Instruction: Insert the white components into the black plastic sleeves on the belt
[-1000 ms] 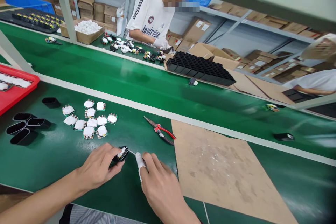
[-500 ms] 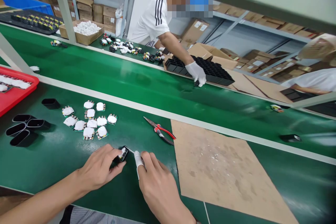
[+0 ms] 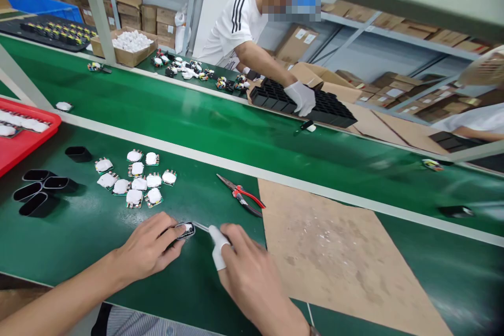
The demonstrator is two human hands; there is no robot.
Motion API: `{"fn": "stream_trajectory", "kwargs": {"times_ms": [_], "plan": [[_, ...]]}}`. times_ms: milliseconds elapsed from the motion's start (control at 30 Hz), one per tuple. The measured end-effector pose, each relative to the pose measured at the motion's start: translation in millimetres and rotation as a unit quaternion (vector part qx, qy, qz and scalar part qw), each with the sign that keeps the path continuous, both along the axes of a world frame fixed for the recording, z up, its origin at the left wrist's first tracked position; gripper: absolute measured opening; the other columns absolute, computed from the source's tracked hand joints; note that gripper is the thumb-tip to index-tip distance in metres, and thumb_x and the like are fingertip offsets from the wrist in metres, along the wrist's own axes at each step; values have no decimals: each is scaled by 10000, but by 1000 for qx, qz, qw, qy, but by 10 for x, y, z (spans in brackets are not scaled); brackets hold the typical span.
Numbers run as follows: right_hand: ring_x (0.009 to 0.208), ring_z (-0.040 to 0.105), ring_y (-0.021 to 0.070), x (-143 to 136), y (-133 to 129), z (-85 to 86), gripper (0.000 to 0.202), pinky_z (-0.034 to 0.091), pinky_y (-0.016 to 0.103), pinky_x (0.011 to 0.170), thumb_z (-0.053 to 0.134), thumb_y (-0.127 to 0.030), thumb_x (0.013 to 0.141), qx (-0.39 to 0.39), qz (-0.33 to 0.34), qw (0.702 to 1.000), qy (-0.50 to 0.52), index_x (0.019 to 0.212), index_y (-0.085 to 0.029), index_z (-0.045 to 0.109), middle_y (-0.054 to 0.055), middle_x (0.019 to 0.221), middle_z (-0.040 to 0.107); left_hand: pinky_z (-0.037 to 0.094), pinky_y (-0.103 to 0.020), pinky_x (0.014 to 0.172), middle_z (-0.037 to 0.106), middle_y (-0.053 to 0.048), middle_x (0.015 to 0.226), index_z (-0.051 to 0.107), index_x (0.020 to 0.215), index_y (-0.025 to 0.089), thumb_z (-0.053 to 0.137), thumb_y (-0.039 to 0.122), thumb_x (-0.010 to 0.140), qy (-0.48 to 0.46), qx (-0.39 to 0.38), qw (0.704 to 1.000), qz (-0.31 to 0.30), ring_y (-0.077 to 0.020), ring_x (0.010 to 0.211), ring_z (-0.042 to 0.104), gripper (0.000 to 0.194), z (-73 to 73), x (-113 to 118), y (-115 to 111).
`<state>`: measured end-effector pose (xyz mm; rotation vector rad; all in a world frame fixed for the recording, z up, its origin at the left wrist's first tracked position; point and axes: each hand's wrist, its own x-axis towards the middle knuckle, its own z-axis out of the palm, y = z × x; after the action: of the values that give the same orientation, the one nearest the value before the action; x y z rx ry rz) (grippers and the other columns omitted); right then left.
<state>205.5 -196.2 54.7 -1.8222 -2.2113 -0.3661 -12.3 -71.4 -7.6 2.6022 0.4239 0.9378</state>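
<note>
My left hand point(image 3: 151, 244) is closed around a black oval plastic case point(image 3: 190, 233), its opening tilted toward my right hand. White material and part of a circuit board show inside the case. My right hand point(image 3: 254, 273), with white covers on its fingertips, pinches thin metal tweezers point(image 3: 201, 226) whose tips reach the rim of the case. Beyond the left hand lie several small circuit boards topped with white pads point(image 3: 139, 184). Several black oval cases point(image 3: 39, 205) stand farther left. Red-handled pliers point(image 3: 241, 195) rest beyond my right hand.
A brown cardboard sheet point(image 3: 334, 252) covers the bench at right. A red tray point(image 3: 27, 152) sits at left. Behind a pale rail runs a green conveyor belt point(image 3: 177, 110) carrying scattered parts. Across it, a co-worker's gloved hand point(image 3: 301, 98) is over a block of black cases point(image 3: 334, 107).
Parts on the belt have shifted right. The co-worker's hand has let go of a black part, now on the belt, and lifted back to the block. My left hand has turned the case flatter.
</note>
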Motion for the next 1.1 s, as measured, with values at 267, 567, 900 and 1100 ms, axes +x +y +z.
{"fn": "stream_trajectory", "kwargs": {"times_ms": [267, 567, 900, 1100], "plan": [[930, 640, 218, 571, 436, -514, 316, 570, 348, 807, 447, -27, 932, -14, -68, 997, 31, 1080, -141, 702, 99, 1022, 660, 644, -409, 921, 720, -138, 1230, 658, 1278, 217, 678, 200, 1003, -10, -42, 999, -21, -269, 1075, 738, 276, -27, -16, 12], [981, 620, 269, 539, 501, -622, 301, 561, 447, 888, 477, -77, 996, 31, -30, 998, 39, 1230, -94, 666, 141, 1110, 669, 656, -276, 593, 734, -36, 865, 739, 996, 168, 828, 421, 880, -209, -623, 746, 109, -156, 678, 727, 292, 296, 41, 334], [1052, 629, 286, 613, 425, -747, 402, 581, 431, 885, 427, 68, 808, 104, 3, 994, 27, 1057, -118, 682, 175, 1207, 652, 648, -372, 815, 725, -82, 1060, 730, 981, 195, 771, 416, 903, -32, -190, 960, 204, -222, 920, 722, 237, 549, 612, 1827], [1011, 659, 270, 701, 429, -836, 470, 604, 397, 859, 400, 80, 819, 157, 24, 987, -3, 1148, -133, 661, 153, 1177, 668, 614, -439, 903, 694, -95, 1224, 666, 1235, 152, 666, 346, 1035, 73, -113, 949, 284, -229, 1036, 703, 279, 541, 812, 2541]]}}
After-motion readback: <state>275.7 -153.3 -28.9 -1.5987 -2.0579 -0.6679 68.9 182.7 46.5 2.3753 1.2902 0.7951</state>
